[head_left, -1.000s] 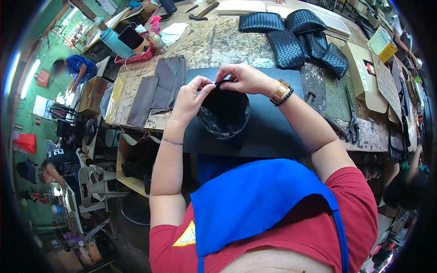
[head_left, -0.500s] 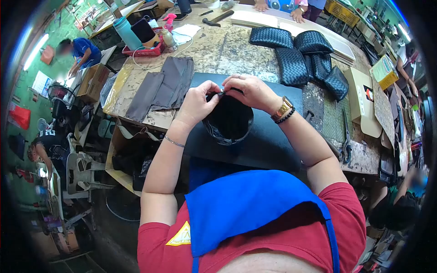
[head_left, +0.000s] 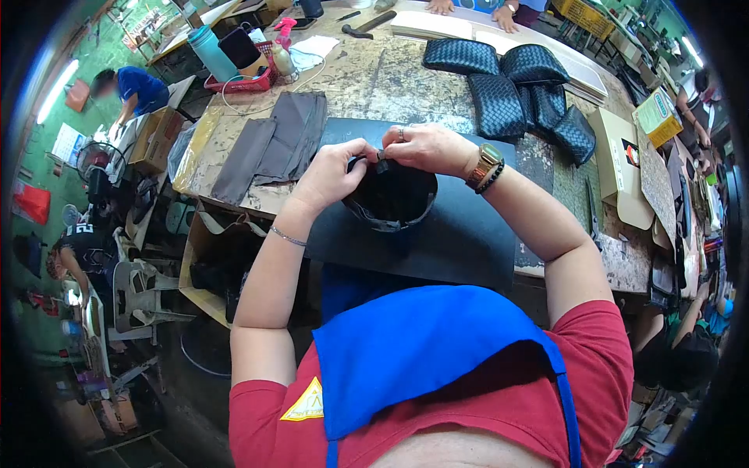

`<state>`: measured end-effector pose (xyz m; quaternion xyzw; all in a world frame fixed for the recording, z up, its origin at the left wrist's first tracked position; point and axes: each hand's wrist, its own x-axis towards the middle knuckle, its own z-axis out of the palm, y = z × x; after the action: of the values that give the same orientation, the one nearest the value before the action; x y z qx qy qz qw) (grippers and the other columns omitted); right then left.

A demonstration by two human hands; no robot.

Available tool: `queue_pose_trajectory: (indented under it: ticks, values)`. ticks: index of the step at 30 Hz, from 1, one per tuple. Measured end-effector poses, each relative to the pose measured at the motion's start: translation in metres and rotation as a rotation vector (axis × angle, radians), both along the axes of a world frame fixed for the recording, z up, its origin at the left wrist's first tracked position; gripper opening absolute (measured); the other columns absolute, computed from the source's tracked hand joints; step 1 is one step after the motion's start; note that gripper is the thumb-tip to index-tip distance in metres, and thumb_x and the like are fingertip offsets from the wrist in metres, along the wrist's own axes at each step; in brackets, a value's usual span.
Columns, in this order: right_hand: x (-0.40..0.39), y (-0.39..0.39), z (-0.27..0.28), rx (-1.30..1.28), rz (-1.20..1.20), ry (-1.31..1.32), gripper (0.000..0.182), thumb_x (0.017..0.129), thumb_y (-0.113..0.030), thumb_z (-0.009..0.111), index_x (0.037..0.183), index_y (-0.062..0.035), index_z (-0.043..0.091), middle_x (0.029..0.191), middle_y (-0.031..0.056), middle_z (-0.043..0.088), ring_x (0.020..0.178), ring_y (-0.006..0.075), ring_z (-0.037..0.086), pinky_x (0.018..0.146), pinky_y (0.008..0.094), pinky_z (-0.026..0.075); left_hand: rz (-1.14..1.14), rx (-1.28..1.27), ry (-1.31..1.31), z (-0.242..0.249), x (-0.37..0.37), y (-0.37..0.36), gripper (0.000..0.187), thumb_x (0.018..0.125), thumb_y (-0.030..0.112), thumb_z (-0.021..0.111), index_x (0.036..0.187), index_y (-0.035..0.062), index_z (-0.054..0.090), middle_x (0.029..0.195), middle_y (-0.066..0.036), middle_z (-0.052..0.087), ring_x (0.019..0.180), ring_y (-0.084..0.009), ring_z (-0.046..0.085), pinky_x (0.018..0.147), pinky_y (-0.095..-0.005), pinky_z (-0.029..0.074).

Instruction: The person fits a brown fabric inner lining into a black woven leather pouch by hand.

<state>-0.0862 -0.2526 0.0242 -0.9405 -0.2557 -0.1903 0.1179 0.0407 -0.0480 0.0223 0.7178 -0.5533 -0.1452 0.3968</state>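
A black open-topped pouch [head_left: 388, 225], shaped like a round cup, stands on a dark flat sheet [head_left: 476, 234] at the near edge of the bench. My left hand [head_left: 334, 175] pinches its far rim between thumb and fingers. Right beside it, my right hand [head_left: 434, 153] grips the same rim, fingertips nearly meeting those of the left. Between the fingertips a small pale or shiny bit shows, too small to name. The pouch's inside is dark, and its far edge is partly hidden by my fingers.
Black woven pouches [head_left: 499, 105] lie in a pile to the right, near an open cardboard box [head_left: 616, 171]. Dark cloth pieces [head_left: 269, 152] are at left, with a red basket [head_left: 248, 83] beyond. A hammer [head_left: 368, 26] rests at the back. Other people work around the bench.
Both hands stay at the pouch's rim, with the fingertips slightly shifted. The pouch's opening shows a little wider. The whole view has moved slightly.
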Motion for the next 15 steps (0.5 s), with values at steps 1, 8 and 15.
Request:
queue_pose_trajectory:
  ticks: [1, 8, 15]
  values:
    - [0.002, -0.001, -0.001, -0.015, 0.012, -0.004, 0.011, 0.087, -0.011, 0.06, 0.097, -0.0096, 0.058, 0.104, 0.0068, 0.061, 0.083, 0.0281, 0.067, 0.07, 0.0393, 0.055, 0.004, 0.048, -0.016, 0.001, 0.0, 0.0, 0.013, 0.087, 0.006, 0.068, 0.096, -0.0014, 0.063, 0.093, -0.012, 0.072, 0.092, -0.0142, 0.069, 0.083, -0.0294, 0.053]
    - [0.011, 0.002, 0.001, -0.168, -0.011, 0.005, 0.011, 0.087, -0.014, 0.057, 0.097, -0.01, 0.061, 0.106, 0.0085, 0.058, 0.088, 0.0281, 0.066, 0.074, 0.0393, 0.057, 0.269, 0.005, 0.051, -0.002, -0.008, -0.009, 0.033, 0.08, 0.021, 0.081, 0.095, 0.0015, 0.059, 0.087, -0.017, 0.071, 0.083, -0.0252, 0.072, 0.076, -0.0352, 0.056]
    - [0.013, 0.005, -0.001, -0.193, -0.024, -0.036, 0.008, 0.086, -0.013, 0.057, 0.089, -0.0085, 0.062, 0.103, 0.0085, 0.058, 0.089, 0.0268, 0.065, 0.073, 0.0382, 0.057, 0.373, 0.015, -0.049, -0.009, -0.012, -0.013, 0.032, 0.08, 0.019, 0.079, 0.1, 0.0061, 0.057, 0.084, -0.014, 0.072, 0.081, -0.0304, 0.072, 0.075, -0.0387, 0.056]
